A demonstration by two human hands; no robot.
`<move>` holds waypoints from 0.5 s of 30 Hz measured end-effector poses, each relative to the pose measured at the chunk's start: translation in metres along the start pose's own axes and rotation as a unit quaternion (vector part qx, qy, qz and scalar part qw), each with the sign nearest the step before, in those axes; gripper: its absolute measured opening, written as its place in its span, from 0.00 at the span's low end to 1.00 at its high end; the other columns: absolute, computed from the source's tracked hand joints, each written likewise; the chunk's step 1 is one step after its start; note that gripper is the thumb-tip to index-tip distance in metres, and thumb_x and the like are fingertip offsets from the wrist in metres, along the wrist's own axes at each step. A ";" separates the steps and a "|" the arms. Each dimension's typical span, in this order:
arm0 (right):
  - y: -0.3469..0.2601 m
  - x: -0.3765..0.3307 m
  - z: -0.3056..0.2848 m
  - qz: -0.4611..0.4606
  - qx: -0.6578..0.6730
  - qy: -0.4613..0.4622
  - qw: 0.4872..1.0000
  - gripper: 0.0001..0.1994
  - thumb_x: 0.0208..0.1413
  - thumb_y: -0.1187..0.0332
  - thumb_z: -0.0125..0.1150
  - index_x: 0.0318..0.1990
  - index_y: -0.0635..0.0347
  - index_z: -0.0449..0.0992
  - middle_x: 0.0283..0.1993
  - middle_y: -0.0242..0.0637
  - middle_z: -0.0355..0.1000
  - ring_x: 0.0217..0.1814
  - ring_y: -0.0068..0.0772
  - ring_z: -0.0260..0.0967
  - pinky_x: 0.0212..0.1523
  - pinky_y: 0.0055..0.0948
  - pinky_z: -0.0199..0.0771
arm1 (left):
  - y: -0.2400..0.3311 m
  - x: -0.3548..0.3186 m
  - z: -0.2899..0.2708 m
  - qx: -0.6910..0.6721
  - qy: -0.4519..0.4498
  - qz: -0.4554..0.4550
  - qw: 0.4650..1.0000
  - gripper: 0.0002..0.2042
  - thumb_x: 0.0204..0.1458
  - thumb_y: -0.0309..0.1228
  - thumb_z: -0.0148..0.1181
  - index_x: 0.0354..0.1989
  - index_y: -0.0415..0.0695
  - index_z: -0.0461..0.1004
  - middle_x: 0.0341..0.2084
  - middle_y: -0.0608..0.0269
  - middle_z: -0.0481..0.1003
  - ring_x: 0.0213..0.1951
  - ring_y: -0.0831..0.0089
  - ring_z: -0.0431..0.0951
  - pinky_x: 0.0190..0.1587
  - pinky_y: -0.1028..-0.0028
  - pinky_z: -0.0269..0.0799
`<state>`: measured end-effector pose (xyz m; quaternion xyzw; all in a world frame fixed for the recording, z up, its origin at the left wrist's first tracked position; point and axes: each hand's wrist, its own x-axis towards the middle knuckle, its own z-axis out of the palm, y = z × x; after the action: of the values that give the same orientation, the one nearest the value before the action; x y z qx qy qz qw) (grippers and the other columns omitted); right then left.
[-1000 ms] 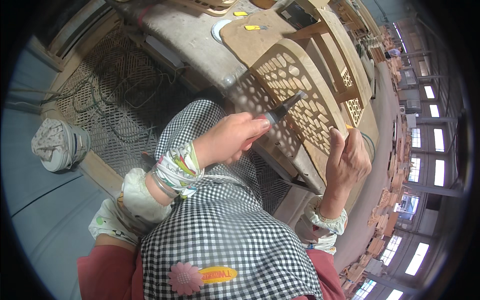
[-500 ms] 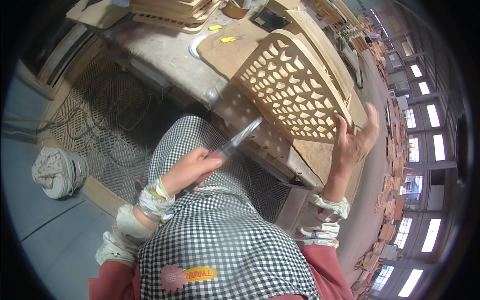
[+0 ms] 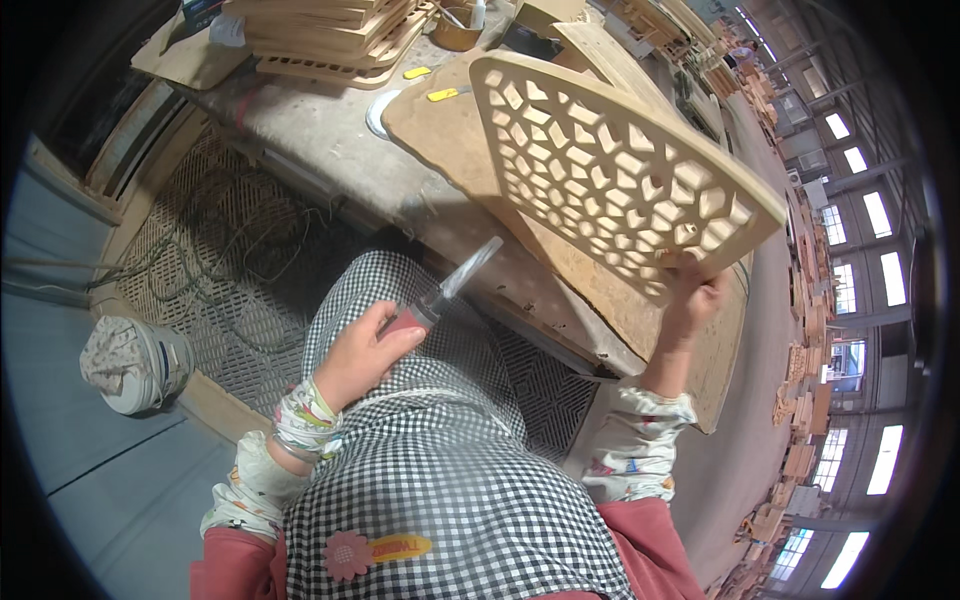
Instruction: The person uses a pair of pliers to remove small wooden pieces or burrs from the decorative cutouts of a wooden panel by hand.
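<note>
My left hand (image 3: pixel 362 352) is closed around the red-and-dark handle of a tool (image 3: pixel 432 304) with a long, silvery, tapered tip. The tip points up and away, beside the bench edge and apart from any wood; the tool's exact kind is unclear. A pale wooden panel (image 3: pixel 603 172) with many angular cut-outs is held tilted up over the bench on the right. My right hand (image 3: pixel 692 298) grips its lower right part, some fingers hidden behind the wood and fingertips showing through a cut-out.
The workbench (image 3: pixel 320 140) bears a brown board (image 3: pixel 425 130), stacked wooden panels (image 3: pixel 330 45), two yellow-handled small tools (image 3: pixel 442 95) and a brown pot (image 3: pixel 456 36). Hoses (image 3: pixel 200 265) lie on the floor mat at left, near a cloth-topped white bucket (image 3: pixel 135 370).
The wooden panel has swung round and lifted at its right side. My right hand has gone from spread fingers at its edge to a closed grip. The tool has shifted slightly left.
</note>
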<state>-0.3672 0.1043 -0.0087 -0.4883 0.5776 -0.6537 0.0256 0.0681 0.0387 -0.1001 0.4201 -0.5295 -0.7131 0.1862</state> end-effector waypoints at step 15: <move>-0.154 0.080 0.133 -0.005 -0.418 -0.439 0.795 0.10 0.61 0.61 0.74 0.43 0.55 0.84 0.29 0.34 0.82 0.30 0.21 0.78 0.32 0.30 0.77 | 0.012 0.026 -0.011 0.243 0.100 0.076 0.962 0.25 0.66 0.50 0.61 0.49 0.36 0.71 0.33 0.42 0.81 0.35 0.45 0.84 0.37 0.55 0.76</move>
<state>-0.2383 0.0106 0.1414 -0.6888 0.7191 -0.0640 0.0663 0.0596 0.0095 -0.1001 0.4809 -0.6956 -0.5010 0.1842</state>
